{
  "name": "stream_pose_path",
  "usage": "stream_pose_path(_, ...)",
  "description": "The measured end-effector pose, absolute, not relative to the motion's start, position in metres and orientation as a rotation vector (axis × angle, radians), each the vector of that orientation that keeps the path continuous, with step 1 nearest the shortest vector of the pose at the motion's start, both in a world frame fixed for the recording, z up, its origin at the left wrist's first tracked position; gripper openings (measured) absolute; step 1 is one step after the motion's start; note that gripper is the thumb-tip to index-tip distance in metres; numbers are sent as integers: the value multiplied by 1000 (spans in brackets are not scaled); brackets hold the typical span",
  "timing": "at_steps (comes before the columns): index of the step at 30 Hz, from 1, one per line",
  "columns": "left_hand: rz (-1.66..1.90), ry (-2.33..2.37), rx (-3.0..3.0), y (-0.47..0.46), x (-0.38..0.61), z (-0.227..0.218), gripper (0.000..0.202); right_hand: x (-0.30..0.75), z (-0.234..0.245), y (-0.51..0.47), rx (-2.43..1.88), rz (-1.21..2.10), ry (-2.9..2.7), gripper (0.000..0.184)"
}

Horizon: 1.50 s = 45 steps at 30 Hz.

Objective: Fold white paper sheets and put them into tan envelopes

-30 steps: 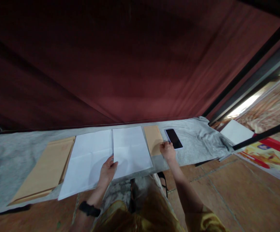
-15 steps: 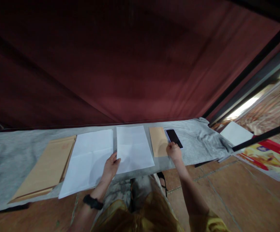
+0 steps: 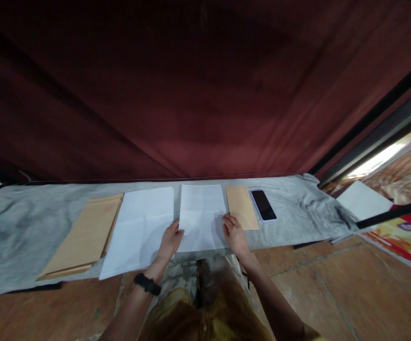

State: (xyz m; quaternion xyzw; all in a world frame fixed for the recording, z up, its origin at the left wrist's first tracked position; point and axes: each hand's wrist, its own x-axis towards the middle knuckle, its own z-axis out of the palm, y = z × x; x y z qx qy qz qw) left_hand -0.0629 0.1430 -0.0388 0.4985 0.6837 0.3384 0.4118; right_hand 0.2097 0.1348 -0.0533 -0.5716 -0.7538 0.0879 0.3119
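A white sheet of paper (image 3: pixel 201 213) lies flat in front of me, with a faint crease across it. My left hand (image 3: pixel 171 238) is closed at its left edge, thumb on top and fingers curled by the side. At the right edge, my right hand (image 3: pixel 234 233) has its fingers drawn together over the paper's border. A larger stack of white paper (image 3: pixel 143 218) is left of the sheet, partly behind my left hand. Just right of my right hand rests a small brown envelope (image 3: pixel 243 203), and beyond it a phone (image 3: pixel 263 205) with a dark screen.
Large brown envelopes (image 3: pixel 84 232) lie at the left on the grey cloth (image 3: pixel 298 203) covering a long, narrow surface. A dark red curtain (image 3: pixel 191 118) hangs behind. At the right are a black metal frame (image 3: pixel 397 213), a white board (image 3: pixel 364 199) and a colourful printed box (image 3: pixel 404 237) above the tiled floor.
My right hand has moved left from the phone to the right edge of the white sheet. My left hand stays at the left edge. The view has shifted slightly.
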Motion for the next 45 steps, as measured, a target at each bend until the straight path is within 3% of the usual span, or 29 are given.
stream_pose_path(8,707,1929,1363,123,-56,-17,51,188,-60,139,-1546,133,-2159,40)
stream_pose_path(11,651,2112,1859,99,-40,-10,53,188,-63,135,-1554,101,-2195,41)
stream_pose_path(15,618,1903,2324,96,-8,-13,47,187,-60,134,-1560,93,-2221,44)
stream_pose_path(24,416,1760,2317,139,20,-27,52,177,-51,151,-1451,205,-2309,49)
stream_pose_path(35,295,1925,2199,127,-9,-26,59,200,-46,129,-1512,230,-2292,45)
stream_pose_path(40,191,1750,2262,100,-22,-28,67,216,-44,88,-1305,316,-2449,67)
stream_pose_path(45,191,1652,2300,78,-29,-27,69,225,-37,80,-1357,403,-2465,62)
